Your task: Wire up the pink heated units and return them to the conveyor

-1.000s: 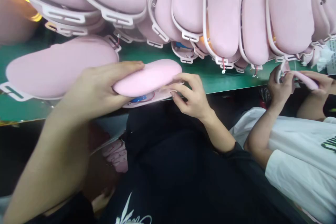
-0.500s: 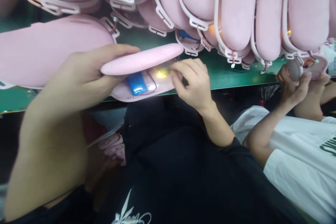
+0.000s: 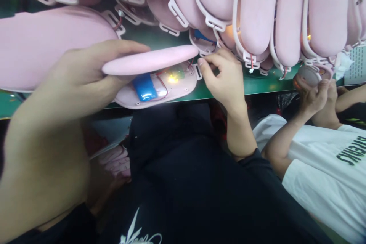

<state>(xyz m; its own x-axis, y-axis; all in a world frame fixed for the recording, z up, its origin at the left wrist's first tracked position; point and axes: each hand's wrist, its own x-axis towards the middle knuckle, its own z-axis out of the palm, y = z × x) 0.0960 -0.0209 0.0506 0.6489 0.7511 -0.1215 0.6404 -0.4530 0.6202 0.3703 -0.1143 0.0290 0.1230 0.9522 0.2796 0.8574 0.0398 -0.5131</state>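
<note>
A green-topped workbench [image 3: 265,82] is running across the view, its smooth surface shining faintly and its front edge catching pale light. Toward the workbench's right, a sheet of printed paper [image 3: 356,65] is resting just beside some crumpled white tissue [image 3: 341,65]. Beneath the workbench, deep shadow is hiding the floor; below its left part, a pale grey-blue surface [image 3: 110,127] is showing above bunched pink fabric [image 3: 117,162].

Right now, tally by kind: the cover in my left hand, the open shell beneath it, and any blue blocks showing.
Pink cover in your left hand: 1
Open shell beneath: 1
Blue blocks clearly showing, one farther back: 2
Total: 4
</note>
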